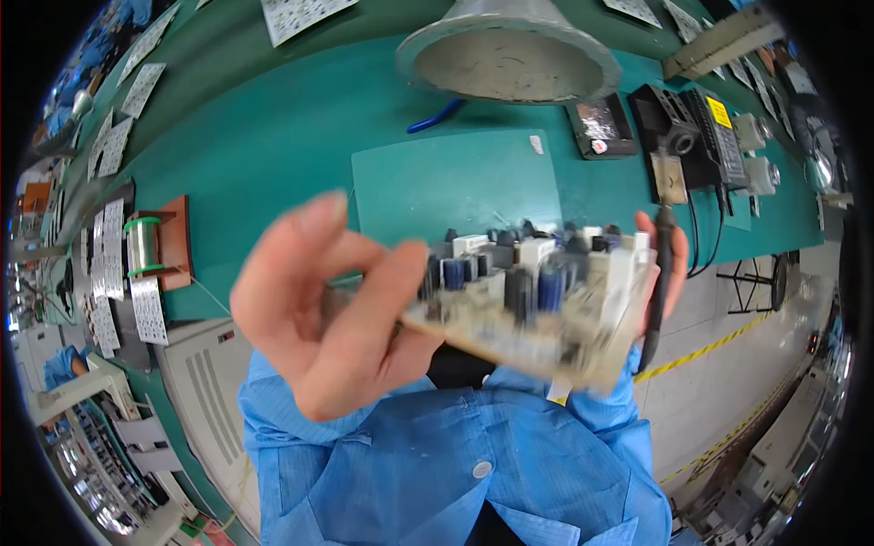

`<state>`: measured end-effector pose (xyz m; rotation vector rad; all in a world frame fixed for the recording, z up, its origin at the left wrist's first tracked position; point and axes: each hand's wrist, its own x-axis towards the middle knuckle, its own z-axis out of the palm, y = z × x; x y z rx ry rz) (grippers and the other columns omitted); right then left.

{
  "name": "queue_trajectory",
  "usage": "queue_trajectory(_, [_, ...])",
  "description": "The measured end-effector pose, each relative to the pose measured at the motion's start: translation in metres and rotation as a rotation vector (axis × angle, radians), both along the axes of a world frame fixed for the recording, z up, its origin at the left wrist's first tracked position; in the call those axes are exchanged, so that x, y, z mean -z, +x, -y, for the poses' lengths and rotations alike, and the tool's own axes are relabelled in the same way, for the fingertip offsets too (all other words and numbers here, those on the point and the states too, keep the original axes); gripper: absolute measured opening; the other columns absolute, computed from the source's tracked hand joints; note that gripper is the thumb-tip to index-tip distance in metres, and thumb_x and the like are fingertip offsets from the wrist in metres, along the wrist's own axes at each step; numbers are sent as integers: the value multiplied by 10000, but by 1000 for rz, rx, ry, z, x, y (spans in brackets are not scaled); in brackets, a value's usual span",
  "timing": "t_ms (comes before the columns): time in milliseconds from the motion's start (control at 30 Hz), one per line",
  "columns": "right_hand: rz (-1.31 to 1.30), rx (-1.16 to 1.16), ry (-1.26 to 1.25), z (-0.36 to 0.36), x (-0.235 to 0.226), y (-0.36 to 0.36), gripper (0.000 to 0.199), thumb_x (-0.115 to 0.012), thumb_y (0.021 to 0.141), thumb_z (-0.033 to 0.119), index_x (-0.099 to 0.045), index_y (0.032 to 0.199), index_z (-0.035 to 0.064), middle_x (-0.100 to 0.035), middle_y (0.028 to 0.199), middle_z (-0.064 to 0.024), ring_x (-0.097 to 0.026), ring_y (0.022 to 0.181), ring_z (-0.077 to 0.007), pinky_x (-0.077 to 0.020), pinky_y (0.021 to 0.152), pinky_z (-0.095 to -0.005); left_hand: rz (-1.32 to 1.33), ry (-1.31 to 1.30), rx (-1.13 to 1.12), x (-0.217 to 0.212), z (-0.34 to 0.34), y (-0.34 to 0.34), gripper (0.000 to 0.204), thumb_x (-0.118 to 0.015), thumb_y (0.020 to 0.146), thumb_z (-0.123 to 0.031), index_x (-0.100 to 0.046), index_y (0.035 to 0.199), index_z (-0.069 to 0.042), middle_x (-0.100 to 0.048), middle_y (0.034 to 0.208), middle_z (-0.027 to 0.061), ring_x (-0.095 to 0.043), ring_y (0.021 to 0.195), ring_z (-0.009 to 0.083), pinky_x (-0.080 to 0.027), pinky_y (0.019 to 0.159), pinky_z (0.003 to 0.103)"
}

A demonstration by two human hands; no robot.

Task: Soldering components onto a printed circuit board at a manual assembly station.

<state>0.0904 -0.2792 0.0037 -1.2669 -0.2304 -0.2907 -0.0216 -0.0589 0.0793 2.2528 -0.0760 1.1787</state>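
Observation:
I hold a beige circuit board (537, 305) up close to the camera, blurred, crowded with blue and black capacitors and white parts. My left hand (319, 305) grips its left edge with fingers curled around it. My right hand (663, 264) is mostly hidden behind the board's right end; it supports that end and also holds a thin black soldering iron (657, 300) whose cable hangs down. Both sleeves are light blue.
A green mat (455, 182) lies on the teal bench (273, 127). A grey metal funnel hood (508, 50) hangs above. A solder spool on a wooden stand (155, 246) sits left. A black soldering station (696, 136) stands right. White boards (118, 136) lie along the left edge.

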Motion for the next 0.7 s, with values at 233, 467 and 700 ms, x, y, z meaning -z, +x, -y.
queue_trajectory(233, [120,67,-500,12,21,-5,654,-605,794,-68,-316,1373,25,-467,1325,-223,-599,829,-179,-498,750,-289,-487,-354,-158,46,-17,40,298,-755,711,-180,-637,862,47,-559,1095,157,-581,783,298,-482,661,362])
queue_trajectory(467, [344,12,-780,26,26,2,665,-647,754,-73,-363,1348,25,-517,1254,-256,-586,831,-204,-471,785,-327,-371,-49,-370,71,-34,2,235,-728,677,-15,-665,903,-12,-584,998,131,-561,836,286,-484,680,350])
queue_trajectory(700, [462,-151,-692,18,9,14,438,-436,959,306,-470,1252,-18,-594,1022,-272,-565,905,-292,-426,832,-439,-411,-185,-459,95,-39,-32,161,-669,735,58,-661,886,1,-605,838,100,-589,683,213,-471,577,284])
